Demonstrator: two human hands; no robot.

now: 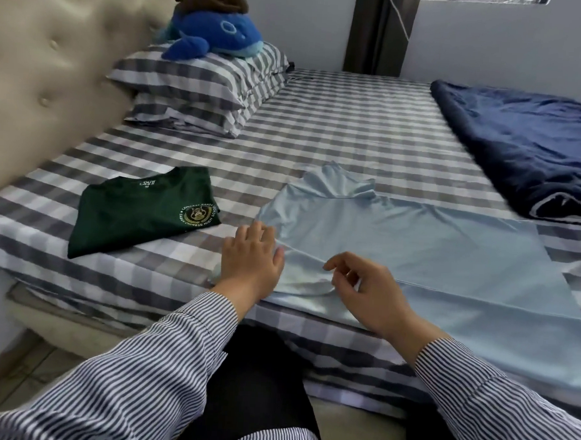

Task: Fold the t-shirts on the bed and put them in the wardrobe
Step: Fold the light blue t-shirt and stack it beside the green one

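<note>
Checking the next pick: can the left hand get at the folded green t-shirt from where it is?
Probably yes. The left hand rests open at the light blue t-shirt's edge, and only bare checked sheet lies between it and the green t-shirt to its left.

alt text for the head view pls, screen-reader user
A person's left hand rests flat on a light blue t-shirt spread on a checked bed, while the right hand hovers over it, fingers loosely curled. A folded green t-shirt lies to the left; pillows, a blue plush and a navy blanket sit behind.
</note>
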